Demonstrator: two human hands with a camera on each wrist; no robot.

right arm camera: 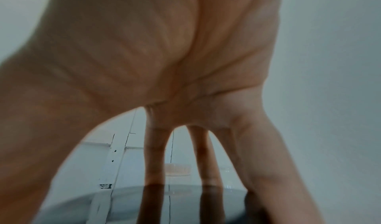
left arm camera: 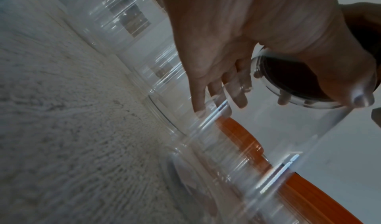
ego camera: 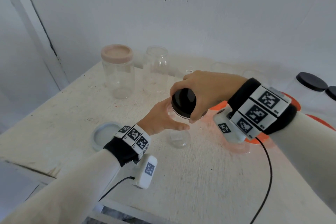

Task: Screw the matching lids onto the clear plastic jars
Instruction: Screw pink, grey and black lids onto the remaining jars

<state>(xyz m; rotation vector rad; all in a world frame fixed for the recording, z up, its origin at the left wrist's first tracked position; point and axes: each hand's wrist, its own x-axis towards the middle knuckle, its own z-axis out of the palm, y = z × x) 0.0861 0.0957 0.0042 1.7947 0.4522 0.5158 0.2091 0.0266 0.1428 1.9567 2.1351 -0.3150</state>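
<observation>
At frame centre, the right hand [ego camera: 203, 92] curls its grip around a black lid [ego camera: 183, 102] atop a clear jar [ego camera: 179, 132], which the left hand [ego camera: 161, 120] wraps, steadying it on the surface [ego camera: 181, 178]. Upper left, a pink-lidded jar [ego camera: 117, 71] looks finished; the open jar [ego camera: 156, 69] beside it and the pale blue lid [ego camera: 103, 134] at lower left remain.

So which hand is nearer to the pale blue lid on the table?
Left. The left hand grips the clear jar just beside the pale blue lid; the right hand sits farther away, gripping the black lid.
</observation>
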